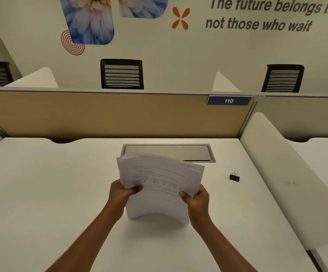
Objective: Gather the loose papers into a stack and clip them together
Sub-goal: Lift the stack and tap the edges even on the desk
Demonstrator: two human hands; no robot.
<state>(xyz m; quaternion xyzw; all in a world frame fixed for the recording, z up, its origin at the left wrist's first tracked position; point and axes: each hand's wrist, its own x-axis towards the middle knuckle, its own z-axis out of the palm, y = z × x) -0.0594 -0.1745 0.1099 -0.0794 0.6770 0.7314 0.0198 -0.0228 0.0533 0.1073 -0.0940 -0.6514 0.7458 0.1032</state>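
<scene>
Back wall: pale, with flower prints, an orange four-petal mark, and grey lettering cut off at the right edge. Three black mesh chair backs show above the divider; middle one. Tan partition panel runs across the far edge of the desk and carries a blue tag reading "110". White side screen bounds the desk on the right.

White desk, mostly bare. Metal cable hatch set in near the partition, its lid shut.

Papers: gathered into one stack, held up over the desk centre, bowed upward, sheet edges fanned unevenly at the top. Printed text and a table on the front sheet, too small to read.

Left hand clamped on the stack's left edge, thumb on the front. Right hand clamped on the right edge likewise.

Black binder clip lies on the desk, well right of the stack, apart from both hands.
</scene>
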